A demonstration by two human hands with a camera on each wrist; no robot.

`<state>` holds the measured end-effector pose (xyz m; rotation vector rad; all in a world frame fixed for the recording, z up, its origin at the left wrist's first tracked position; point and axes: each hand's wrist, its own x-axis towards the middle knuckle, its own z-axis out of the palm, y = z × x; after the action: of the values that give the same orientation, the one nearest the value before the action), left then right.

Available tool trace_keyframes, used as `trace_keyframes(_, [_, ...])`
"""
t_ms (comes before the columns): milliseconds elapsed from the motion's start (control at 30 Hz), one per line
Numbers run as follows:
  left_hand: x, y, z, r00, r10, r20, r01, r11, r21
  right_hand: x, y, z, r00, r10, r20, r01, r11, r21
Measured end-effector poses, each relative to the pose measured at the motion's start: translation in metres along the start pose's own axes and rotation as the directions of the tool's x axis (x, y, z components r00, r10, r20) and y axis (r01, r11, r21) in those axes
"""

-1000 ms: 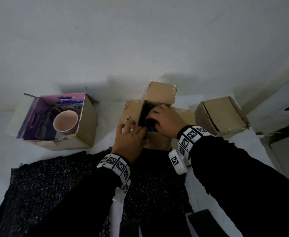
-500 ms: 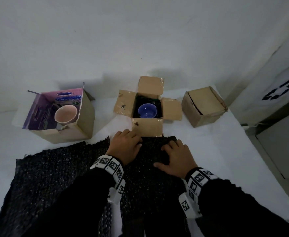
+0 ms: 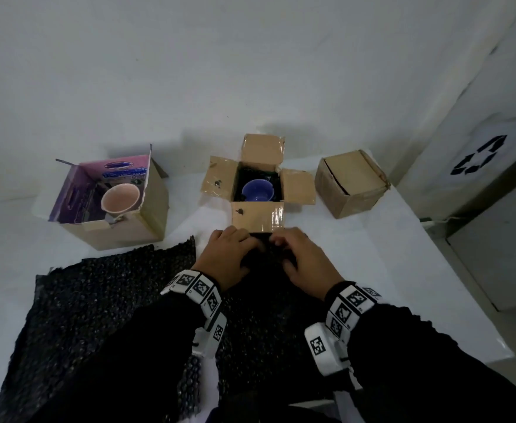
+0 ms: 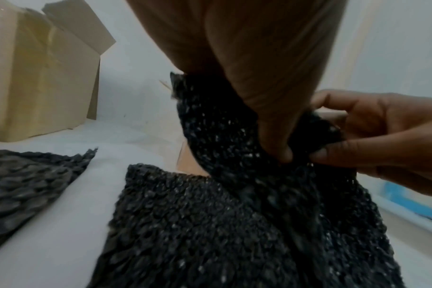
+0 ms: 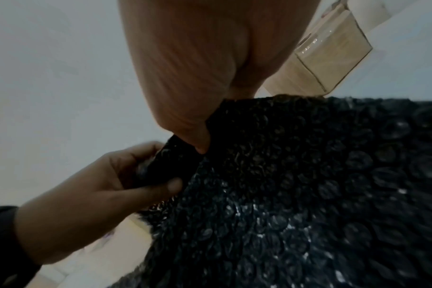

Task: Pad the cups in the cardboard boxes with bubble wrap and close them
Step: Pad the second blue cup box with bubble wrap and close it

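Plainly both hands — left hand point(image 3: 229, 254), right hand point(image 3: 304, 259) — pinch the black bubble wrap point(image 4: 234, 224); a hasty lift could nudge the open box point(image 3: 258, 219) just ahead, jostling its blue cup point(image 3: 257, 190).

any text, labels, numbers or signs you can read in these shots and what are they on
No word or number can be read.
Recycling sign, three chasing arrows, no words: on the white bin at the right.
Blue printed lettering on the purple inner flap of the left box: too blurred to read.
Black-and-white square code markers on both wristbands: patterns, no letters.
The middle box and the closed box: no print seen.
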<state>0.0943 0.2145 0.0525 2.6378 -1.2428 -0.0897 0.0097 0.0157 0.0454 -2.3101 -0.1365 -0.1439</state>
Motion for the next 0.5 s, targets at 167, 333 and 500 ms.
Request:
trace_keyframes(167, [0.012, 0.010, -0.018, 0.979, -0.169, -0.113, 0.132, 0.952, -0.276, 0.006, -0.005, -0.025, 0.951, 0.291, 0.106, -0.304, 0.941, 0.149])
trace_keyframes(333, [0.009, 0.009, -0.034, 0.969, -0.131, -0.212, 0.046, 0.931, -0.363, 0.014, -0.012, -0.039, 0.935, 0.340, 0.102, -0.354, 0.913, 0.204])
trace_keyframes(500, [0.007, 0.007, -0.043, 0.960, -0.087, -0.267, -0.007, 0.943, -0.333, 0.029, -0.029, -0.052, 0.950, 0.293, 0.105, -0.311, 0.899, 0.309])
